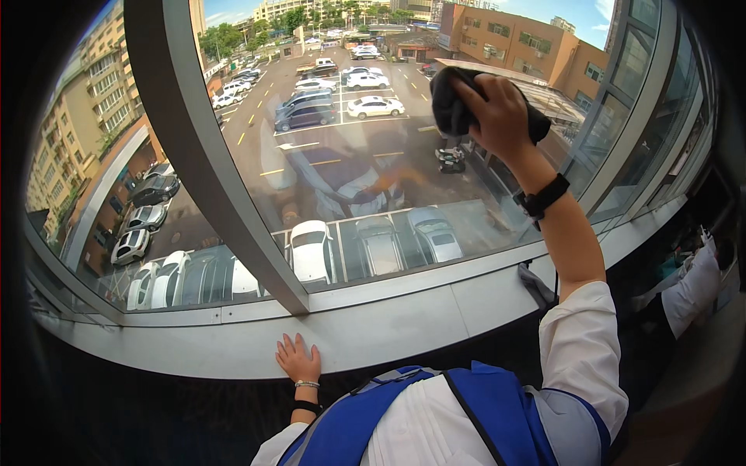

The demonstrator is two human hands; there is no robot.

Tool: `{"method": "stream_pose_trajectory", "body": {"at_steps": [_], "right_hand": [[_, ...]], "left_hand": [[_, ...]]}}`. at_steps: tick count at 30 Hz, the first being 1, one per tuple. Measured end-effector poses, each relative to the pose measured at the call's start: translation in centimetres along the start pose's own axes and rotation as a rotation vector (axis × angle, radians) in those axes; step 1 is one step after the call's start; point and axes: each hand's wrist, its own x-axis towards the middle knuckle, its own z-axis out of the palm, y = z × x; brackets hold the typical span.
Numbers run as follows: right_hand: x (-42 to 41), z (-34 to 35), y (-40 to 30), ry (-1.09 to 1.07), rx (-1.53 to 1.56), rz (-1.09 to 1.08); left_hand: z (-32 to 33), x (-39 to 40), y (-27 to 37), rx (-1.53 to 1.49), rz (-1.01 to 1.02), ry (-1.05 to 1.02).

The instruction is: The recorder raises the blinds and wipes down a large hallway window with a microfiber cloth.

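Observation:
My right hand grips a bunched dark cloth up against the window pane, toward the pane's right side. A dark band circles that wrist. Lower down, my left hand rests palm-down with fingers spread on the pale windowsill, holding nothing. It lies just below the foot of a grey metal mullion. A faint reflection shows in the glass. On the sill beneath my right forearm lies a grey cloth, partly hidden by the arm.
More framed window panels run along the right, and another pane stands left of the mullion. At the far right a person in a white top is bent over. Outside, far below, parked cars fill a lot.

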Motion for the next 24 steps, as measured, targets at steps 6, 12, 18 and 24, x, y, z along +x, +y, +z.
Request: {"method": "stream_pose_trajectory", "body": {"at_steps": [6,12,18,24], "right_hand": [[3.0,0.1,12.2,0.5,-0.107,0.389],[4.9,3.2,-5.3,0.292,0.136,0.063],[-1.7,3.7,-8.8,0.111,0.254,-0.276],[-1.6,-0.5,2.2,0.064,-0.029,0.181]], "left_hand": [[0.7,0.3,0.7,-0.017,0.003,0.03],[0.3,0.1,-0.3,0.004,-0.021,0.024],[0.1,0.3,-0.2,0.007,0.008,0.023],[0.3,-0.3,-1.0,-0.036,0.025,-0.036]]}}
